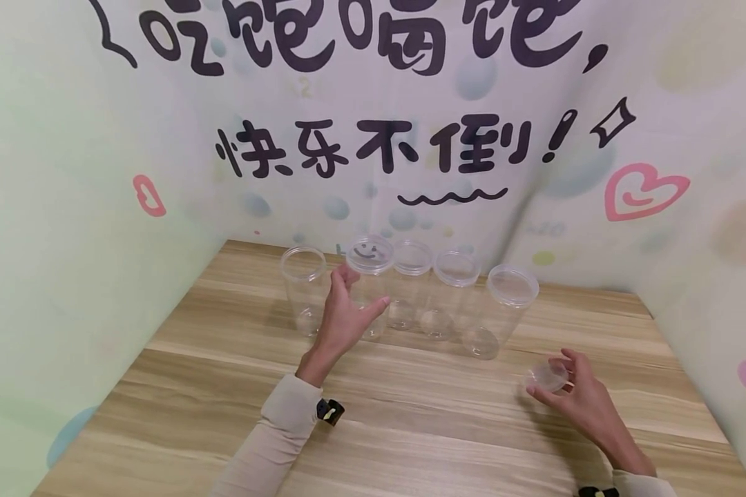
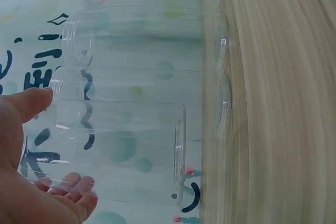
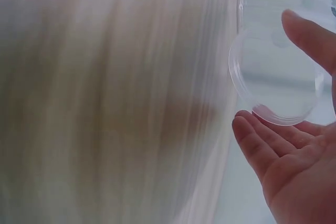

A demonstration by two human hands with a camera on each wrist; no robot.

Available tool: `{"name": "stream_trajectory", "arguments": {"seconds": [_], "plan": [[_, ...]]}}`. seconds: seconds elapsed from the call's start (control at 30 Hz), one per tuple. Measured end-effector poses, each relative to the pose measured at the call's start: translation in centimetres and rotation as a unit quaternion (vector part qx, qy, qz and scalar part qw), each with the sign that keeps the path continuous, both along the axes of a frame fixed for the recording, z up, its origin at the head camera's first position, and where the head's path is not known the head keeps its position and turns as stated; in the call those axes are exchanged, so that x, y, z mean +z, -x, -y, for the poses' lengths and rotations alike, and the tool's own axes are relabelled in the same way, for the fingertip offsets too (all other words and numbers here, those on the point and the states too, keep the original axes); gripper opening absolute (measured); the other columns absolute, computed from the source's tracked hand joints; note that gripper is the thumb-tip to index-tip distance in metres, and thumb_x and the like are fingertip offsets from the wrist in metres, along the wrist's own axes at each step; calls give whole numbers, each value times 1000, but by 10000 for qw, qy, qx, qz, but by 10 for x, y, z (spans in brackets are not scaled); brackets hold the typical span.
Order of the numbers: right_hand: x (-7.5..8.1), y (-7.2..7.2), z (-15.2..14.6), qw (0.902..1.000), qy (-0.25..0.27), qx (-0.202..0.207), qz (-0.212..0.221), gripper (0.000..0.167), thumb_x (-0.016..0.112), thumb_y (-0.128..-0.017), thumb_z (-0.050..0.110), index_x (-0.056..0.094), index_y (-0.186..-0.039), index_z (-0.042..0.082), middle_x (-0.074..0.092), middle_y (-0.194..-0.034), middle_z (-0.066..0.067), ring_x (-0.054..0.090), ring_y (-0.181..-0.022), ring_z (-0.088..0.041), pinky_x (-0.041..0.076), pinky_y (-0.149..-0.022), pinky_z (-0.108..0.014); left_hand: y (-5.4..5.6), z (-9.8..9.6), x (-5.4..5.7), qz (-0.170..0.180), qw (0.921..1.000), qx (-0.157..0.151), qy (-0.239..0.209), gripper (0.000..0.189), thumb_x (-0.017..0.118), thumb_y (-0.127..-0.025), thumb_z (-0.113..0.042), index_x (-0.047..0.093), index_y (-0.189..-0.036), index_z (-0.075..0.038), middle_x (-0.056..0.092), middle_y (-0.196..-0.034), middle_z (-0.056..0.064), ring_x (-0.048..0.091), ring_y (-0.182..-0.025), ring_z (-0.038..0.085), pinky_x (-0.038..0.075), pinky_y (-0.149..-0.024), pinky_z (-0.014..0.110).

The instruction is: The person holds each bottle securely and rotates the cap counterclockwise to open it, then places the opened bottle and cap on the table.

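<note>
Left hand (image 1: 346, 316) curls round a clear jar (image 1: 368, 286), perhaps steadying it; right hand (image 1: 583, 399) pinches a lid (image 1: 547, 377) by its rim!

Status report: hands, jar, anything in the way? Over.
Left hand grips clear cylindrical plastic jar. Right hand holds clear round plastic lid. Possible obstruction: four similar jars alongside.

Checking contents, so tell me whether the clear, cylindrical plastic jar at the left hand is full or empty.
Empty: the left wrist view shows the pale printed wall straight through the jar.
</note>
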State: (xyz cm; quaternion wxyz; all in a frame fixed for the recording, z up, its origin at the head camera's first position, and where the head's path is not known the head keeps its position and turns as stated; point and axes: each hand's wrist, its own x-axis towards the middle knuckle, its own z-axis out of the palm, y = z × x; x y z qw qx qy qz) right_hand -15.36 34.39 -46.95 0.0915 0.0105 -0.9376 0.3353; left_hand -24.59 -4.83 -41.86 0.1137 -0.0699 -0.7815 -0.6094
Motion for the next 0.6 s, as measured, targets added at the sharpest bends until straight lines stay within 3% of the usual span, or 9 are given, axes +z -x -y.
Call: {"name": "stream_trajectory", "arguments": {"seconds": [0.17,0.47,0.6], "plan": [[-1,-3,-6,9989,-430,103,124,91,87,-75,29,35,-139,-10,59,-124,-35,63,-105,-48,52,-73,-27,0,-2,-2,-39,10000,14,6,87,83,-79,-25,28,-145,-5,44,-143,20,38,-142,31,31,-116,46],[-5,-3,-7,9966,-745,314,147,85,85,-77,29,42,-134,-16,57,-123,-39,55,-114,-53,46,-89,-60,1,-2,-4,-151,9998,-19,96,92,83,-79,-25,26,-149,-7,41,-148,15,39,-140,29,31,-116,48],[-6,-1,-8,9939,-1010,385,204,84,84,-78,29,44,-133,-20,54,-124,-42,53,-114,-56,45,-89,-62,1,-1,-5,-228,9994,-93,255,92,83,-80,-29,26,-151,-10,42,-147,13,39,-139,27,33,-114,50]]}}
